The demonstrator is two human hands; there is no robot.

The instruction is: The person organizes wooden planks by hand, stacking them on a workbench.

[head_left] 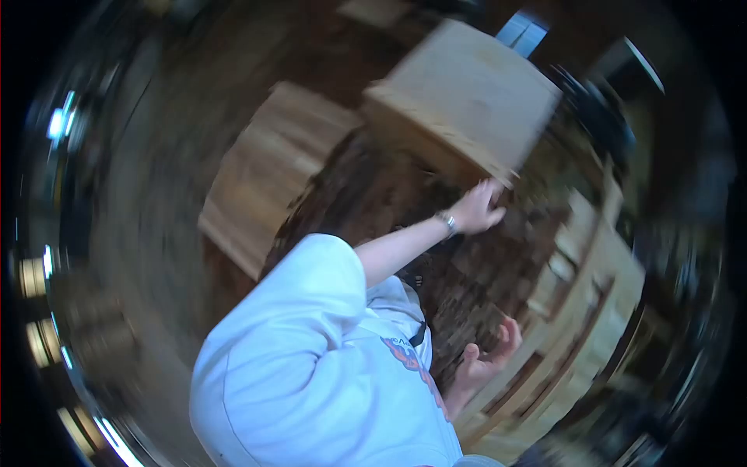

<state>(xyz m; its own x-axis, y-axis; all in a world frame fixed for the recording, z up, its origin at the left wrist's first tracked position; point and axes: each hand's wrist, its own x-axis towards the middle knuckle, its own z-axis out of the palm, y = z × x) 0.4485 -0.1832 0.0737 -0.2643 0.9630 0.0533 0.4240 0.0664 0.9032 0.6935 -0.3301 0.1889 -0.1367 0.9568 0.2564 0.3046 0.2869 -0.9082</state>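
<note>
the left hand [476, 210] is reached out to the near corner of a pale wooden box [475, 86]; whether it is gripped or touched cannot be told through the blur. the right hand [489, 362] is held with thumb and curled fingers apart, nothing clasped between. beyond those fingers, stacked wooden pieces [580, 292] are seen; a brown wooden block [272, 167] is set well left of both hands' fingers.

White T-shirt [311, 373], silver wristwatch [448, 222].

The left arm [403, 247] stretches outward, the left hand [478, 208] parting thumb from fingers, while the right hand [490, 358] opens with loosely curved fingers.
</note>
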